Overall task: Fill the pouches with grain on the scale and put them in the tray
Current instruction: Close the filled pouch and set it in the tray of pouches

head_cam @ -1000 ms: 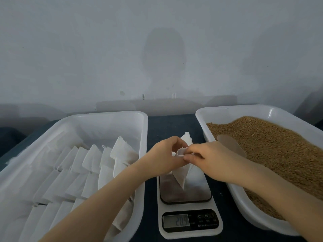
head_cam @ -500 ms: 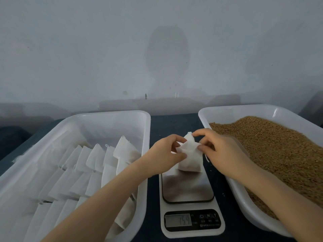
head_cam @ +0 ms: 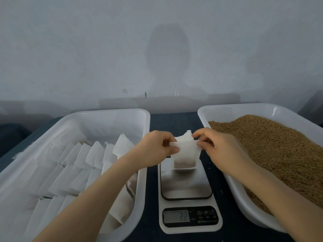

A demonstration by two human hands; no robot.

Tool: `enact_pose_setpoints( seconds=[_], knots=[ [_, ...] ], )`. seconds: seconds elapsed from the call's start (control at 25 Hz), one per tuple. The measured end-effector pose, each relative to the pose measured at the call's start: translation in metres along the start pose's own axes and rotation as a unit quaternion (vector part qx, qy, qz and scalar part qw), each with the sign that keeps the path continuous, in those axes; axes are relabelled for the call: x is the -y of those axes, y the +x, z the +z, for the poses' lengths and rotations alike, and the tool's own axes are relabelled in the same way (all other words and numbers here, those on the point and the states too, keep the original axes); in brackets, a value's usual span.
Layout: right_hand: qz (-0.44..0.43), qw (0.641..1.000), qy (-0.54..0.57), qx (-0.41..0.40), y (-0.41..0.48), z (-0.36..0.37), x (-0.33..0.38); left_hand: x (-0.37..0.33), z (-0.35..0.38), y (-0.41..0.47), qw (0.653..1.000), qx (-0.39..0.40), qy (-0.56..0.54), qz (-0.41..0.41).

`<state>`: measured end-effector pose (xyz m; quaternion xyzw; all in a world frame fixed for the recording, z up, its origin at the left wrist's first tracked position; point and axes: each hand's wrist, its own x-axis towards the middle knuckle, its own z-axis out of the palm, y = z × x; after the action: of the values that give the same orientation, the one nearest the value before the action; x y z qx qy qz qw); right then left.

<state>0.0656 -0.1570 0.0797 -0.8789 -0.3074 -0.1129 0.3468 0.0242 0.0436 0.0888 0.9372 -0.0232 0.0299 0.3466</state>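
Centrally: white pouch [head_cam: 185,152], grain [head_cam: 184,163] in its bottom, pinched at both top corners by left hand [head_cam: 157,149] and right hand [head_cam: 222,151], over scale [head_cam: 188,198]; tray [head_cam: 108,113] of other pouches [head_cam: 94,154] at left.

White pouch [head_cam: 185,153], brownish fill showing through low down. White tray [head_cam: 111,113], white pouches [head_cam: 82,158] inside. Golden-brown grain [head_cam: 272,147] in second white tray [head_cam: 225,110]. White scale [head_cam: 187,189], grey steel plate, black panel. Dark navy tabletop [head_cam: 174,123]. Pale grey wall [head_cam: 87,49].

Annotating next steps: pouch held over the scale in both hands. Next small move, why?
Likely the left hand carries the pouch into the tray: grain shows in its bottom, the right hand also pinches its top, and it seems clear of the scale.
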Motion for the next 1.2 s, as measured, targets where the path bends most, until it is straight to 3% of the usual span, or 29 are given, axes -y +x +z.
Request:
enact_pose_setpoints(
  seconds=[0.24,1.2],
  knots=[
    [0.031,0.996,-0.022,0.075,-0.0004,0.0041,-0.0022,0.0002,0.0014,-0.0013,0.999,0.028,0.02,-0.009],
    [0.035,0.996,-0.031,0.073,-0.0013,0.0058,-0.0021,-0.0003,0.0038,0.0013,0.998,0.046,0.046,-0.006]
  ],
)
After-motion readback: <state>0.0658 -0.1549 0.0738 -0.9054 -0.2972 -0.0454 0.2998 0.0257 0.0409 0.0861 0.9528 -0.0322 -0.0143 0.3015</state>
